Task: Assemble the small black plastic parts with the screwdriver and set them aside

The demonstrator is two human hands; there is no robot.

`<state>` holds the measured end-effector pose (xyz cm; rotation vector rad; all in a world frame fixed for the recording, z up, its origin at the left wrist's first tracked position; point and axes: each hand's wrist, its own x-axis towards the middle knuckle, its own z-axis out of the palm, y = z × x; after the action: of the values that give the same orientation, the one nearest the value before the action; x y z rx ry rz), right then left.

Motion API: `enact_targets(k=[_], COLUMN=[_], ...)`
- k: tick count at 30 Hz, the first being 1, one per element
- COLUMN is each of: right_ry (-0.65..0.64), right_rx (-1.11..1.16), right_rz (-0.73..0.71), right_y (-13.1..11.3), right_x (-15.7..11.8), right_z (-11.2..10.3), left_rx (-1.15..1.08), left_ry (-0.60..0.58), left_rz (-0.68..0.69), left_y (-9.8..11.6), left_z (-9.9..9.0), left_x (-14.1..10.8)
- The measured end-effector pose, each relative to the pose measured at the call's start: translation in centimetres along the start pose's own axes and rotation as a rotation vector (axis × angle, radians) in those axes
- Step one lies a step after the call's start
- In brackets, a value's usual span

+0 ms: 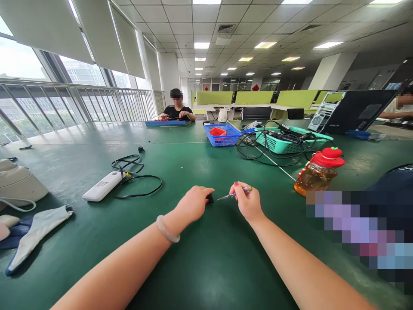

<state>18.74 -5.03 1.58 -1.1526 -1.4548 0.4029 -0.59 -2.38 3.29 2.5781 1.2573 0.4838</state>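
On the green table [206,258], my left hand [194,202] is closed on a small black part [210,198], mostly covered by its fingers. A pale bangle [167,229] circles the left wrist. My right hand [248,200] grips a small screwdriver [247,189] by its handle. The tool's thin metal tip points left, a short gap away from the black part.
A white power bank [103,186] with a black cable lies left. A glove [41,232] rests at lower left. Behind are a blue basket [222,138], a teal basket [280,146] of cables and a black computer case [358,110]. A red-lidded bottle [318,174] stands right. A person sits opposite.
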Motion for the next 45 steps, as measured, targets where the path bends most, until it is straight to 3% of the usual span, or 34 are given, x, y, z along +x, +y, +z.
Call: enact_targets(k=[5, 14, 36, 45], right_ry=[-0.048, -0.164, -0.192, -0.386], right_rx=[-0.071, -0.246, -0.365, -0.503], right_rz=[-0.172, -0.488, -0.689, -0.832], right_y=[-0.7, -1.7, -1.8, -2.4], right_x=[-0.4, -0.7, -1.0, -1.5], right_z=[0.1, 1.0, 1.2, 1.8], left_rx=[-0.02, -0.187, -0.223, -0.228], left_ry=[0.028, 0.046, 0.043, 0.052], left_rz=[0.032, -0.139, -0.096, -0.092], left_y=[-1.0, -2.3, -2.1, -2.3], left_z=[2.1, 2.4, 2.3, 2.6], left_x=[0.8, 0.8, 0.8, 0.8])
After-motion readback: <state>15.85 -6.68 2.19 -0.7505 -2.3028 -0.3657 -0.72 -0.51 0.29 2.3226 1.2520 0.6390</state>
